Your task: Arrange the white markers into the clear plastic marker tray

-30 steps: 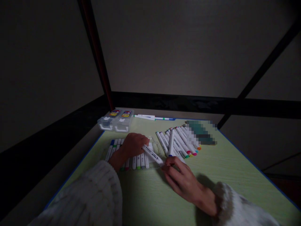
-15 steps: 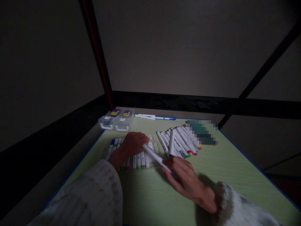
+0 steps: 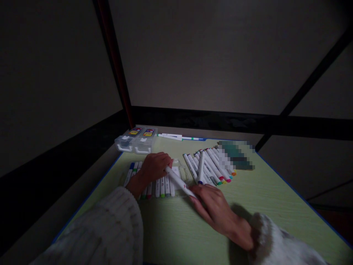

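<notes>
A white marker (image 3: 178, 180) slants between my two hands above the table. My left hand (image 3: 156, 167) is closed on its far upper end. Around the near lower end, the fingers of my right hand (image 3: 217, 209) are closed, and they hide that tip. A small red mark shows on the marker's barrel. Beneath my left hand lies a row of white markers (image 3: 163, 187) with coloured ends in a clear plastic tray (image 3: 184, 173); the hand and wrist cover part of the row. Just beyond my right hand, a marker with a dark blue end (image 3: 202, 167) lies across other markers.
A loose pile of markers (image 3: 212, 165) fans out at right of centre, beside a blurred green item (image 3: 237, 154). Two clear plastic cases with handles (image 3: 143, 141) stand at the back left. Several thin pens (image 3: 172, 137) lie along the back edge of the pale green table (image 3: 275, 206).
The marker has turned about its length: a red mark now faces up where dark print was. Its pink tip has gone out of sight behind my right fingers. Both hands have barely shifted.
</notes>
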`<state>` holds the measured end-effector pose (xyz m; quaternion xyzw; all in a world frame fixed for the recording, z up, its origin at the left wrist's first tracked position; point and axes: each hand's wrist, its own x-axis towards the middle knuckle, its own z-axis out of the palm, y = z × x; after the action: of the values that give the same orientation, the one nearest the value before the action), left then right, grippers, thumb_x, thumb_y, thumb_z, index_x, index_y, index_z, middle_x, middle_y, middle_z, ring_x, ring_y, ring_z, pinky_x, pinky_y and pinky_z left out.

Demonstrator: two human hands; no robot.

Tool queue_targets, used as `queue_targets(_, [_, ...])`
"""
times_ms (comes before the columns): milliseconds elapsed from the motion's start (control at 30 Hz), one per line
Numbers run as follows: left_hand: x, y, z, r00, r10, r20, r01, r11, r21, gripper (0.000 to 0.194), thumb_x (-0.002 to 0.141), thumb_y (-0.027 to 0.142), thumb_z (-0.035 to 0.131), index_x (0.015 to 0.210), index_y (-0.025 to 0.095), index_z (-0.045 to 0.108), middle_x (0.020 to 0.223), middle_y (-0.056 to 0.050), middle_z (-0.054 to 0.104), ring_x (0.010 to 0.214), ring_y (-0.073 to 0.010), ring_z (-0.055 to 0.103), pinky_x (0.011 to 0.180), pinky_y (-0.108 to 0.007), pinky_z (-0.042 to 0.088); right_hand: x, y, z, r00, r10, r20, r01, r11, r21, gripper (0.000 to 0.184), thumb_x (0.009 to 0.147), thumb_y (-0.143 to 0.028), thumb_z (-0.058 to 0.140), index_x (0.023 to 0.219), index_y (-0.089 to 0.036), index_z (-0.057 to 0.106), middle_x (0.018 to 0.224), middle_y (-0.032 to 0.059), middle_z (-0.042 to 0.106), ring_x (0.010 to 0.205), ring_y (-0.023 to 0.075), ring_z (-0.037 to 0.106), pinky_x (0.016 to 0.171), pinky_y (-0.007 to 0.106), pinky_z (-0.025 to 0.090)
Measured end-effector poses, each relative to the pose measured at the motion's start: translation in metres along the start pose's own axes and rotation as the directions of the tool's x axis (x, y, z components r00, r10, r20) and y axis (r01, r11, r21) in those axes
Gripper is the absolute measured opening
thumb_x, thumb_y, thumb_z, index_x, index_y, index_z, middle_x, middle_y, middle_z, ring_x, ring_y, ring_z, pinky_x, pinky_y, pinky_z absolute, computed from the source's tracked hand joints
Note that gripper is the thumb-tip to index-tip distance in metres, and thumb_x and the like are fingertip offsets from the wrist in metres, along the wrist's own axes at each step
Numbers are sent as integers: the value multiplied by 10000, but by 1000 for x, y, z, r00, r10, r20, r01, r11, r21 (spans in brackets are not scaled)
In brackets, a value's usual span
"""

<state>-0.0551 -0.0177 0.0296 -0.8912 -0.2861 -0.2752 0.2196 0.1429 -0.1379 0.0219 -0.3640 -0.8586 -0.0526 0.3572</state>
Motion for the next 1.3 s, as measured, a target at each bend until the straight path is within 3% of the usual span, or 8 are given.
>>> queue_targets(267, [0,-1,2,1000,1,-7,-1,1000,-8,225,805,187,421,591,175,488,544,12,484,540,-119,453,484,-257,270,-2,1,4,999,-30,35,29,1000,4,177,904,-243,340,922,-170,500,666,24,625,567,139,550,530,283,416])
queue_targets(533, [-2,-3,3,999,-23,23,24,999,-39,187,784,187,439,610,179,507,558,9,505,559,-126,474,489,-257,272,-2,1,4,994,-61,93,65,997,-40,272,925,-314,295,924,-150,512,640,23,612,554,144,554,520,299,401])
queue_targets(867, [-4,-6,6,998,-44,53,47,997,-59,167,770,172,440,618,182,508,579,9,522,584,-125,488,517,-254,293,-2,-1,4,955,-217,204,236,969,-72,245,909,-279,341,1007,-177,542,635,-7,556,562,119,504,551,277,367])
queue_targets(1100, [5,2,-2,963,-191,188,198,980,-16,158,796,199,414,656,180,485,682,-5,552,639,-130,512,527,-246,312,-1,0,4,959,-225,171,242,967,-86,262,911,-258,328,955,-167,570,609,0,550,538,118,497,535,280,368])
queue_targets(1300, [7,3,-4,925,-316,212,337,939,-68,84,795,217,420,755,192,489,740,-3,594,665,-141,555,564,-243,334,-1,-1,5,963,-227,144,242,966,-92,271,917,-256,320,961,-157,569,614,4,574,543,117,515,538,281,382])
